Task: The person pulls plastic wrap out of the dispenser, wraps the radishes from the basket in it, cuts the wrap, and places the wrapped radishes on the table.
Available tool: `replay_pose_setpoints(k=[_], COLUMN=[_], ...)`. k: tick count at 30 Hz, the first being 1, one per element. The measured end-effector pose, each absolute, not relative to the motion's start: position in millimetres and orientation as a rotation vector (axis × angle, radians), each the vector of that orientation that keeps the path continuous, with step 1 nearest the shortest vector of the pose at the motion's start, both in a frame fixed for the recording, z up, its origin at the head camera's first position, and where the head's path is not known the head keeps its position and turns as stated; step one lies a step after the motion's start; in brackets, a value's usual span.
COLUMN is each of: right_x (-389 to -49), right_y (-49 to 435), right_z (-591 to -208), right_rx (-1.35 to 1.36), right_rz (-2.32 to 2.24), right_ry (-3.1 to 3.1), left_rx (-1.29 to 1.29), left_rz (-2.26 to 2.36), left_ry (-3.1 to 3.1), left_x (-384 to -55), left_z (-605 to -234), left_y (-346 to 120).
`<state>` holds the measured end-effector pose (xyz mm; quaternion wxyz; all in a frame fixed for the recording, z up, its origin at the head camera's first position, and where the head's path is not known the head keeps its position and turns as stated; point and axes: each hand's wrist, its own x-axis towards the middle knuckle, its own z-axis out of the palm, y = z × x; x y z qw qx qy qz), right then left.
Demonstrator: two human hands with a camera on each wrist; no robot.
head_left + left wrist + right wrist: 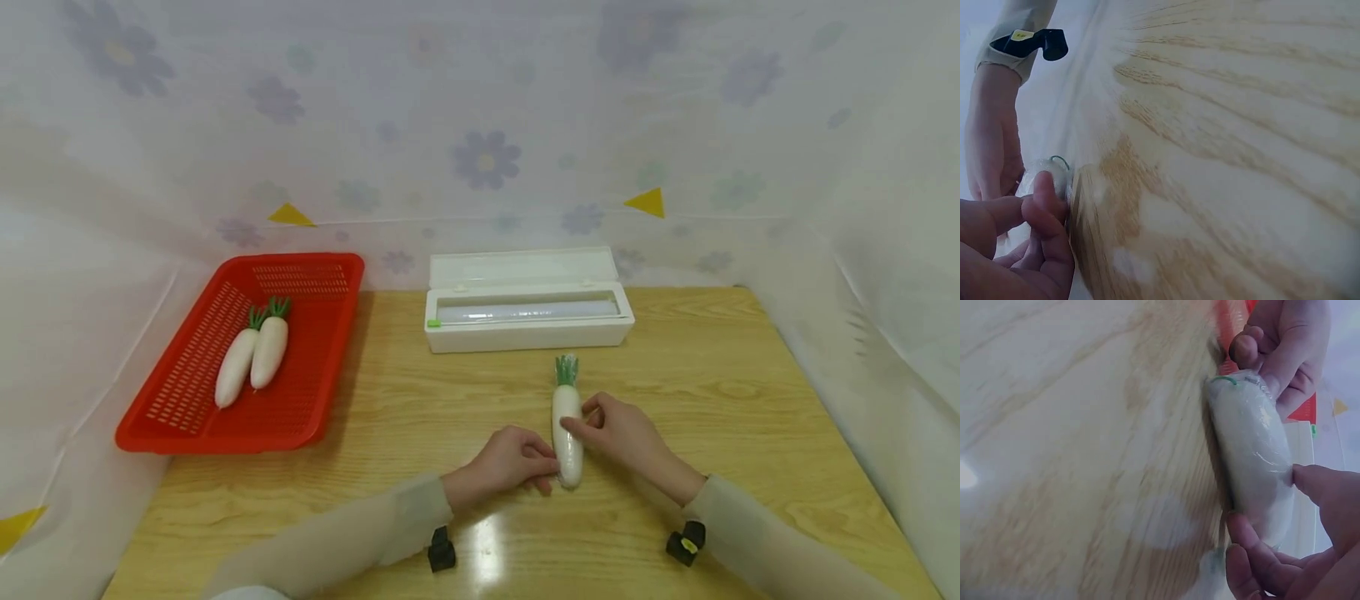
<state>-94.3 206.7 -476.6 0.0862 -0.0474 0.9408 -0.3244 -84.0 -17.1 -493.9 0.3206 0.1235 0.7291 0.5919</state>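
A white radish (567, 446) with green tops lies on the table, wrapped in clear plastic film (1260, 419). My right hand (626, 433) holds it from the right, its thumb on one side and fingers on the other, as the right wrist view shows. At the radish's lower end, my left hand (513, 458) pinches the film with thumb and fingertips. The left wrist view shows those bent fingers close up, partly covering the radish (1038, 169). Behind the radish stands a white cling film box (528, 335), its lid raised and a film roll (525, 312) inside.
A red plastic basket (330, 392) stands at the left, with two unwrapped white radishes, one (238, 367) beside the other (270, 354). Flower-patterned sheeting (487, 100) hangs behind the wooden table (420, 400) and along its sides.
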Motion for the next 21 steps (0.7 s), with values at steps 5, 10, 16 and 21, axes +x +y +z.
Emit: replay_pose_setpoints(k=[5,10,16,21], right_x=[-96.5,-95.7,-96.7,-97.6], right_y=[201.7,197.5,196.5,196.5], right_z=[-474.4,-472.9,-471.4,-471.9], right_rx=[-0.081,-0.034,-0.027,-0.018], right_rz=[-0.951,-0.949,-0.960,-0.980], right_ry=[2.779,2.758,2.734,2.707], left_rx=[0.291,0.254,0.308,0.288], left_rz=[1.553,1.570,1.502,1.528], left_ry=[1.922,1.923,2.025,1.982], left_x=[-83.4,-79.9,-76.0,-75.9], left_z=[-492.4,-491.9,-488.3,-483.4], left_y=[-15.5,-13.0,-13.7,-15.2])
